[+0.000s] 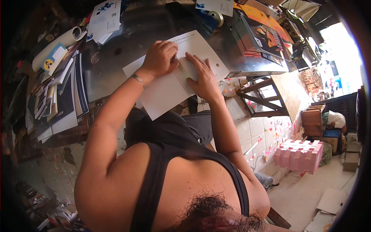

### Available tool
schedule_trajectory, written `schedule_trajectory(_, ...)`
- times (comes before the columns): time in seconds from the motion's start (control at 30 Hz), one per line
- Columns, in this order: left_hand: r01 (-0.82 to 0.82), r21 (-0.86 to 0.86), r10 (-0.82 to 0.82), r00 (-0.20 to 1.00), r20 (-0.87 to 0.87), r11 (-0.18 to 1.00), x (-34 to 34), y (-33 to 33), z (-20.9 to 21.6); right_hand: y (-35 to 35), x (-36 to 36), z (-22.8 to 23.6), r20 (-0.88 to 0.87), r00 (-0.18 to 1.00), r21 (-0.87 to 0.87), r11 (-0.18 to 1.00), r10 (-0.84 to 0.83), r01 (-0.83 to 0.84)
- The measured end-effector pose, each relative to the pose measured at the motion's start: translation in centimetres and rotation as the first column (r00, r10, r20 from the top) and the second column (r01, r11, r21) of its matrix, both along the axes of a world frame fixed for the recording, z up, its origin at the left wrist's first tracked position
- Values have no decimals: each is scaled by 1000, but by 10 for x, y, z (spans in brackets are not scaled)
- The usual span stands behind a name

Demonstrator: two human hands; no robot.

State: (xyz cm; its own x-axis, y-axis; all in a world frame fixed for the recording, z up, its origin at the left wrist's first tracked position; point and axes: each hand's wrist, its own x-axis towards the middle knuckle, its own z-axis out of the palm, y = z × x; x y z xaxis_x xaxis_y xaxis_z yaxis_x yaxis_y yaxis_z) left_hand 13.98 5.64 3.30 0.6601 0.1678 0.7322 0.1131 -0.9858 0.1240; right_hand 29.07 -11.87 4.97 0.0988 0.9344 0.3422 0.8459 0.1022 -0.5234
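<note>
White paper sheets [164,98] lie open on the dark metal table in front of me, with a crease or inner edge running between my hands. Their lower part sticks out past the table's near edge. My left hand [160,58], with a bracelet at its wrist, is closed and presses on the sheets just left of that crease. Whatever its curled fingers hold, if anything, is hidden. My right hand [203,79] lies flat on the right-hand page, fingers stretched and a little apart. Some lines of print and a small round mark show on that page.
Stacked booklets and papers [58,96] fill the table's left side, beside a paper roll [58,46]. A tape roll [216,18] sits at the back. Dark and orange printed covers [266,34] are piled on the right. A pink bundle [299,156] stands on the floor; a person [335,120] is farther off.
</note>
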Motion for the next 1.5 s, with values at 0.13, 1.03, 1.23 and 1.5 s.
schedule_trajectory(0.13, -75, -54, 75, 997, 3, 996, -8, 11, -1, -1, 1, -1, 10, 1000, 0, 1000, -6, 6)
schedule_trajectory(1.03, -208, -220, 199, 978, -62, 953, -7, 3, -12, 0, 0, -1, 3, 1000, 1, 1000, -8, 8)
schedule_trajectory(1.23, -298, -336, 269, 954, -130, 894, -1, -9, -13, 0, 0, -1, 6, 1000, 15, 1000, -6, 6)
schedule_trajectory(1.5, -253, -337, 259, 965, -27, 907, 6, -8, -23, 0, 0, -2, 12, 1000, 15, 1000, -13, 13)
